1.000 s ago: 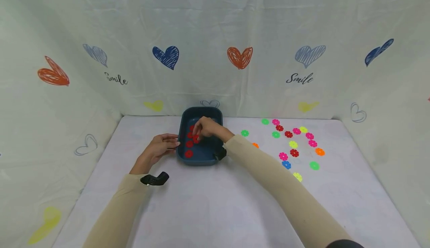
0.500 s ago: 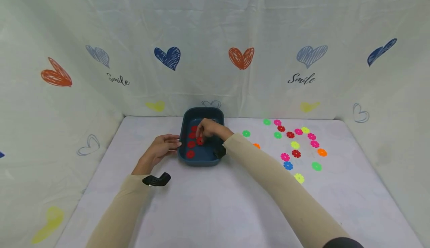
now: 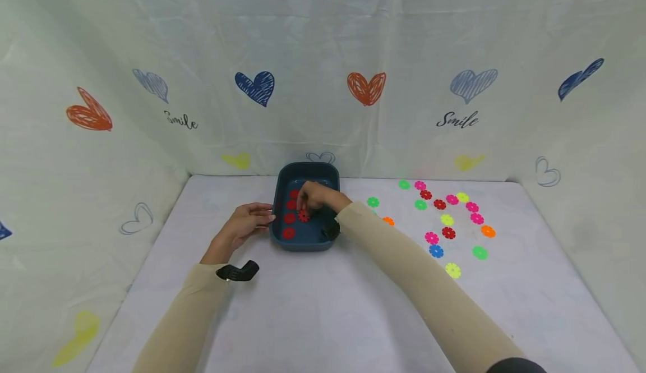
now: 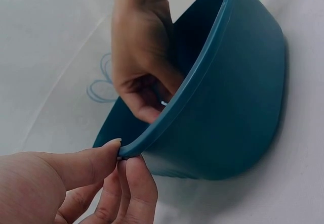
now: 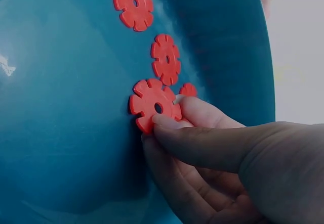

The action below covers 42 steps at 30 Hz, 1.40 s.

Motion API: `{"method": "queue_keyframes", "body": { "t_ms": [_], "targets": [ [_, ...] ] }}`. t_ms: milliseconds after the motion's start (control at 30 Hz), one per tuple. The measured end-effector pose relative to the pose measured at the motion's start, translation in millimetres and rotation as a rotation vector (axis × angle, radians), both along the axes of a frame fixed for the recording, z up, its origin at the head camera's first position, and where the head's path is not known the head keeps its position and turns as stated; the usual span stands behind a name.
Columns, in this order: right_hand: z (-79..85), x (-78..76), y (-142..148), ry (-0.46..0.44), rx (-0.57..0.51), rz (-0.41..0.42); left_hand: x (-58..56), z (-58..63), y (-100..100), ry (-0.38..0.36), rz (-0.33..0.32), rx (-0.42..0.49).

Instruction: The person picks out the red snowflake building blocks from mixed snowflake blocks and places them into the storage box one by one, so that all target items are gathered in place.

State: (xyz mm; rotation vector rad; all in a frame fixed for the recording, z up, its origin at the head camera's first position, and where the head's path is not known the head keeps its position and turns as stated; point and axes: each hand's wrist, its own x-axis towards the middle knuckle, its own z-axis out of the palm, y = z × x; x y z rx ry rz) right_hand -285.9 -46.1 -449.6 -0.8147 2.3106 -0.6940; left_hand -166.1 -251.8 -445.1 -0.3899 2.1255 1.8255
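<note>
A deep blue plastic basin (image 3: 309,239) stands at the back of the white table. My left hand (image 3: 242,227) pinches its left rim between thumb and fingers, seen closely in the left wrist view. Inside the basin, my right hand (image 3: 317,195) pinches a red notched disc (image 5: 144,101) with a round hole in its middle. The right wrist view puts that disc low over the basin floor; whether it touches cannot be told. Several other red discs (image 5: 167,59) lie in a row along the basin's left side, one partly hidden behind the fingers.
Several loose notched discs are scattered on the table's right side, among them a blue disc (image 3: 436,251), a yellow disc (image 3: 452,271), an orange disc (image 3: 488,231) and a dark red disc (image 3: 448,233). A white curtain (image 3: 323,120) printed with hearts hangs behind the table.
The head view has shifted slightly. My right hand has moved a little nearer and lower in the basin with its red disc. The left hand stays at the rim.
</note>
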Motion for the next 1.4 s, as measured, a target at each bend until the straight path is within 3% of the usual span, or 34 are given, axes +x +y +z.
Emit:
{"method": "queue_keyframes", "body": {
  "t_ms": [500, 700, 1000, 1400],
  "targets": [
    [-0.5, 0.6, 2.9, 0.017, 0.007, 0.004, -3.1, -3.8, 5.5, -0.046, 0.017, -0.059],
    [4.2, 3.8, 7.8, 0.034, -0.017, -0.037, -4.5, -4.4, 6.0, -0.043, 0.008, -0.068],
    [23.5, 12.5, 25.0, 0.111, -0.074, -0.093, -1.0, -4.3, 2.7, -0.038, -0.006, -0.066],
    [49.3, 26.9, 77.2, 0.067, -0.164, -0.186, 0.8, 0.4, 0.3, -0.024, -0.049, -0.072]
  ]
}}
